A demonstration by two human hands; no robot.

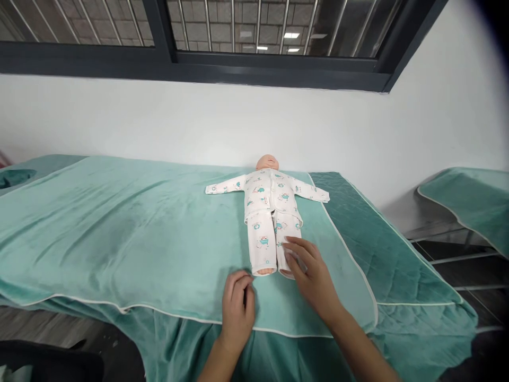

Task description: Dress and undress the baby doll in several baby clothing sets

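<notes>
A baby doll lies on its back with its arms spread. It wears a white pajama top and matching pajama trousers, printed with small teal and red figures. Bits of the doll's feet show at the trouser hems. Beside the hem of the leg on the left rests my left hand, its fingers curled in and nothing visible in them. Over the lower part of the other leg is my right hand, fingers apart, with fingertips at or just above the cloth; whether they touch is unclear.
The doll lies on a light green sheet with white piping, spread over a darker teal quilted bed cover. Behind stand a white wall and a dark-framed window with bars. Another green-covered surface stands at right.
</notes>
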